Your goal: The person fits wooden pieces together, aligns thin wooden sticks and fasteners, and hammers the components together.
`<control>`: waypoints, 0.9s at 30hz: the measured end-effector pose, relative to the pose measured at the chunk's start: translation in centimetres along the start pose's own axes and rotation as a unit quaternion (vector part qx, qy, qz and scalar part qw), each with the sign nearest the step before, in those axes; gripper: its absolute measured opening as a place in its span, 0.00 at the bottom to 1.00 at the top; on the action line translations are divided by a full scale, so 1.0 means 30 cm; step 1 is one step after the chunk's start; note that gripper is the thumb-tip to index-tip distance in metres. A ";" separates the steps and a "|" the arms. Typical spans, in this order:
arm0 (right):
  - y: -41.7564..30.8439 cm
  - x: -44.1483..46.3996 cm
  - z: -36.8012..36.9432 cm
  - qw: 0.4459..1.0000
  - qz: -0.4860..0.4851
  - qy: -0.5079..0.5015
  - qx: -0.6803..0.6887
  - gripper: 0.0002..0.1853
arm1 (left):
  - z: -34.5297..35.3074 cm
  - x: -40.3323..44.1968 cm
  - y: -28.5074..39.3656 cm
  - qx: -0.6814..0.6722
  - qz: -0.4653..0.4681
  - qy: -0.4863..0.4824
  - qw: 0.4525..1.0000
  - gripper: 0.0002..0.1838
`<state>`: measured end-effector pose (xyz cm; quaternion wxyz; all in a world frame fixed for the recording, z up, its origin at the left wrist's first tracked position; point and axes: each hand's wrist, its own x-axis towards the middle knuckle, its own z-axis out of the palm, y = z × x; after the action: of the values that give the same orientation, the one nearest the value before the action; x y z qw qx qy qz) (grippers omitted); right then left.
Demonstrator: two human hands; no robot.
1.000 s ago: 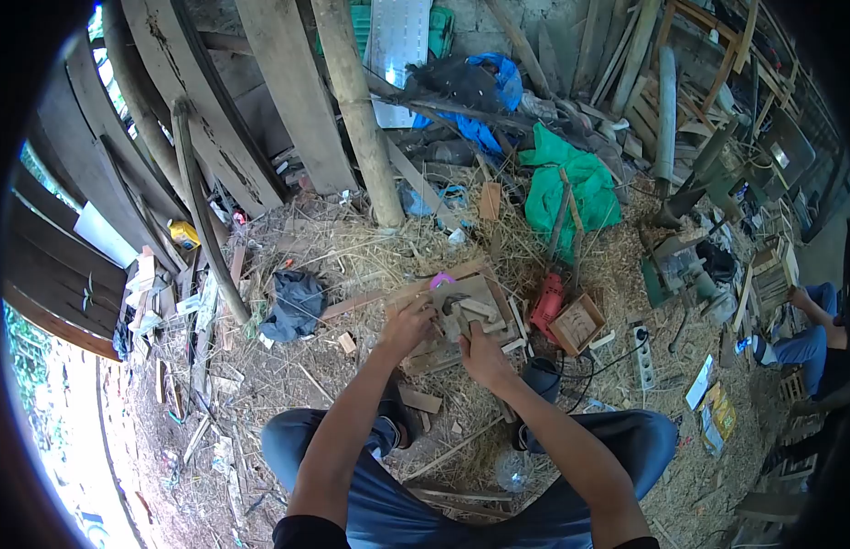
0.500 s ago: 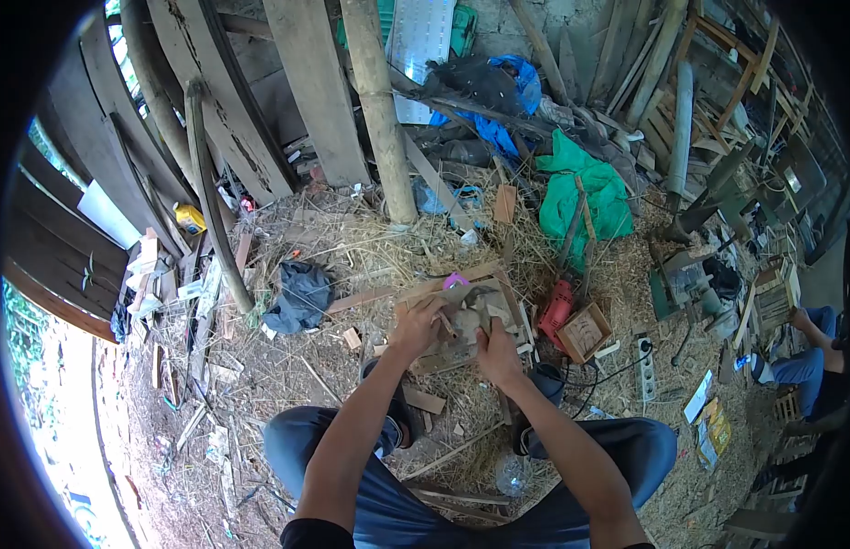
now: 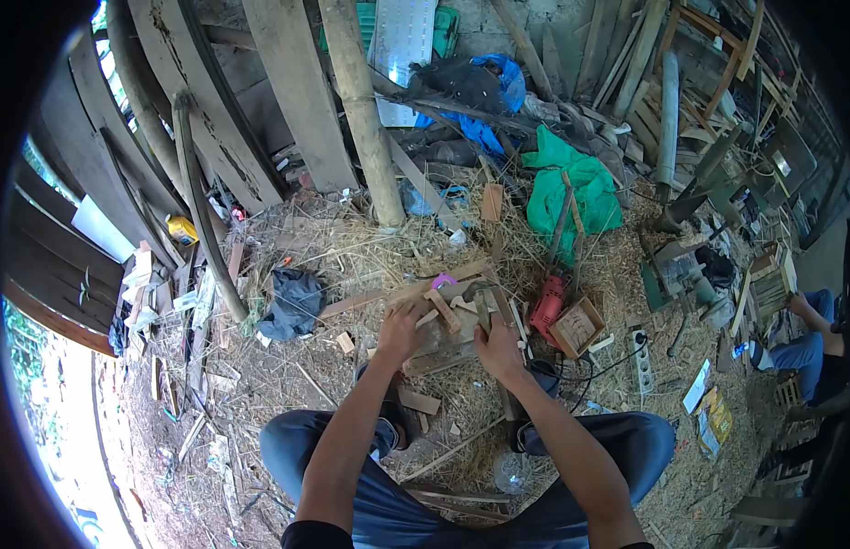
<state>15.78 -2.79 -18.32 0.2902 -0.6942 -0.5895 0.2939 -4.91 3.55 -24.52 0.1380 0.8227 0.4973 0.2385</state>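
My right hand (image 3: pixel 501 351) is wrapped round the handle of a hammer (image 3: pixel 482 306), whose head points away from me over a low wooden work surface (image 3: pixel 443 360). On the left side of that surface, my left hand (image 3: pixel 402 331) is closed, fingertips at a small wooden piece (image 3: pixel 427 318). Close to these fingers a short brown wood block (image 3: pixel 443 311) lies at a slant; I cannot tell whether they touch it. Beyond the block sits a small purple object (image 3: pixel 443 281), its kind unclear.
A red power tool (image 3: pixel 547 306) and an open wooden box (image 3: pixel 577 328) lie to the right, near a power strip (image 3: pixel 641 366). Black plastic (image 3: pixel 294 304) lies left, a green sack (image 3: pixel 573 201) beyond. A bamboo post (image 3: pixel 361 110) stands ahead. Another person's knee (image 3: pixel 800 361) shows far right.
My left hand has drawn back a little to the left, and the brown wood block shows more fully. The hammer stays in my right hand. The whole view has shifted slightly.
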 end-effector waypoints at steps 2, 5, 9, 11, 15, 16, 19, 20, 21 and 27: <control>0.010 0.007 0.008 1.000 0.003 0.000 -0.015 0.11 | 0.001 0.001 -0.001 -0.001 -0.006 0.011 1.000 0.19; 0.026 0.021 0.003 1.000 0.000 0.017 0.004 0.11 | -0.018 0.027 0.017 -0.028 -0.028 0.026 0.999 0.16; 0.061 0.066 -0.017 0.993 -0.022 0.052 -0.102 0.16 | -0.042 0.069 0.067 -0.073 -0.090 0.060 0.991 0.14; 0.079 0.091 -0.028 0.986 -0.056 0.076 -0.134 0.17 | -0.077 0.076 0.089 -0.087 -0.083 0.034 0.992 0.16; 0.137 0.104 0.016 0.978 -0.088 0.060 -0.180 0.21 | -0.083 0.075 0.077 -0.119 -0.058 0.014 0.991 0.19; 0.147 0.101 0.032 0.974 -0.110 0.075 -0.182 0.22 | -0.094 0.074 0.082 -0.116 -0.061 0.017 0.991 0.19; 0.147 0.090 0.049 0.974 -0.118 0.077 -0.178 0.24 | -0.144 0.086 0.077 -0.134 -0.035 0.016 0.990 0.22; 0.136 0.083 0.054 0.974 -0.122 0.080 -0.174 0.24 | -0.166 0.096 0.074 -0.144 -0.024 -0.015 0.989 0.22; 0.120 0.075 0.051 0.968 -0.111 0.079 -0.208 0.24 | -0.186 0.110 0.070 -0.153 -0.011 -0.046 0.987 0.22; 0.034 0.037 0.035 0.923 -0.216 0.143 -0.285 0.24 | -0.540 0.139 0.270 -0.174 -0.001 -0.035 0.984 0.13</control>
<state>15.80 -1.76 -19.84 0.2180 -0.6377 -0.7365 -0.0586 -5.76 3.29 -5.95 0.2965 0.7935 0.4438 0.2924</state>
